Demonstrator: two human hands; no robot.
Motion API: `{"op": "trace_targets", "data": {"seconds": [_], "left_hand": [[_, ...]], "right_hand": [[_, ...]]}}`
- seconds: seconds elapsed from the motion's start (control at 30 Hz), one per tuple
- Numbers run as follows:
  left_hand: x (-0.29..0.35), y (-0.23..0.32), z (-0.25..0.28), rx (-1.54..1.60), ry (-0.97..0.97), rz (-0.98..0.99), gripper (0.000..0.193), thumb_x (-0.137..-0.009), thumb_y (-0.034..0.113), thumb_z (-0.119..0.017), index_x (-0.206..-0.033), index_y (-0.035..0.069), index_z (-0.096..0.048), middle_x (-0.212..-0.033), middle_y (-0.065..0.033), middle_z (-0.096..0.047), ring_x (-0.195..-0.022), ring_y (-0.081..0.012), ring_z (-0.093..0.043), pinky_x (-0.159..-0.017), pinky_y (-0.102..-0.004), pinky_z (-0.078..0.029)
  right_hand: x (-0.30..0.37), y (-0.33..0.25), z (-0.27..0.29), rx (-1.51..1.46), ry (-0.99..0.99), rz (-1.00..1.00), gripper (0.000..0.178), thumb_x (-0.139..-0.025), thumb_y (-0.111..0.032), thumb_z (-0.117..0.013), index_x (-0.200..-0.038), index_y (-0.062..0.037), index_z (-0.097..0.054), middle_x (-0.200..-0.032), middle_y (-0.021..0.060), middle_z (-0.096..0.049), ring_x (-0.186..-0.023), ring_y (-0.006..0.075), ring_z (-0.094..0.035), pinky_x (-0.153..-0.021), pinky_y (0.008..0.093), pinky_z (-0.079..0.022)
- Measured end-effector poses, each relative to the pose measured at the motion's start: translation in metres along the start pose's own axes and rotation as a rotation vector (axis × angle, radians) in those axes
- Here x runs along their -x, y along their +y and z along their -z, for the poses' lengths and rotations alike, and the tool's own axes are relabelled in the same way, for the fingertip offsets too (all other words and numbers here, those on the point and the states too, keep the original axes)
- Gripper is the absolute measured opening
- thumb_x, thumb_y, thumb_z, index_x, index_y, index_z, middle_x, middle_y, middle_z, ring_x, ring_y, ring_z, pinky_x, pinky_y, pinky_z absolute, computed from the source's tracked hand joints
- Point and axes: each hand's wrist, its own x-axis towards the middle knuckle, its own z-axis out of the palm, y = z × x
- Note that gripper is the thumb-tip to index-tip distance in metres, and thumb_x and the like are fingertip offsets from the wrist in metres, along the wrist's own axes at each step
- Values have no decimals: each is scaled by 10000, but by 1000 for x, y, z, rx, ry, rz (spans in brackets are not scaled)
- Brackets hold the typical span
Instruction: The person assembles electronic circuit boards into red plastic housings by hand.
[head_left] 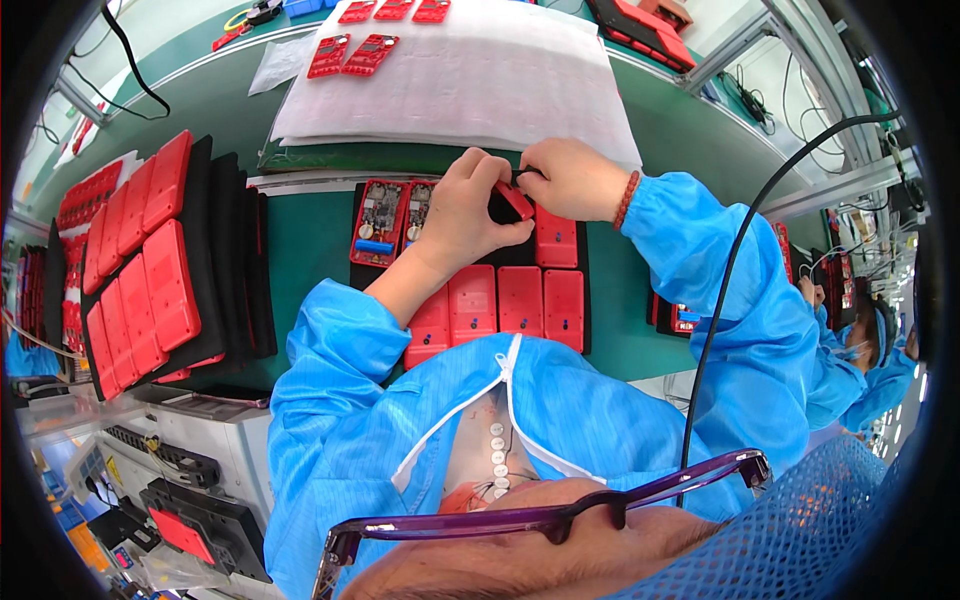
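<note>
My left hand (466,205) grips a small red and black plastic casing (516,200), tilted on edge between thumb and fingers. Closed at the casing's upper end is my right hand (577,180); its fingertips pinch by a small dark part that I cannot make out. Below both hands lies a black tray. At its far left, an open red casing (379,222) shows a circuit board, a round coin cell and a blue cylinder. Another open casing (412,215) beside it is partly covered by my left hand. Several closed red casings (472,300) fill the tray's near side.
To the left, black trays with red covers (172,280) lean in a stack. A white foam sheet (460,85) at the back carries several red parts (370,54). A black cable (735,250) hangs down on the right. Further right, a co-worker's blue sleeve (825,340) shows.
</note>
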Motion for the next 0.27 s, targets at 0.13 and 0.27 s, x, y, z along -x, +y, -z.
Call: {"op": "trace_targets", "data": {"seconds": [0.13, 0.27], "left_hand": [[0, -1, -2, -18, 2, -27, 478, -577, 184, -841, -928, 54, -544, -886, -92, -541, -765, -273, -589, -666, -372, -506], [0, -2, -5, 2, 6, 8, 501, -598, 179, -831, -984, 73, -529, -926, -104, -538, -814, -291, -591, -704, -390, -504]], "right_hand": [[-4, -4, 12, -107, -218, -104, 254, -789, -162, -526, -791, 40, -679, -720, 244, -632, -717, 404, -618, -685, 474, -488], [-11, -10, 15, 157, -226, 1, 246, -831, -170, -523, -789, 36, -650, -699, 229, -616, -671, 380, -598, -665, 464, -470]]}}
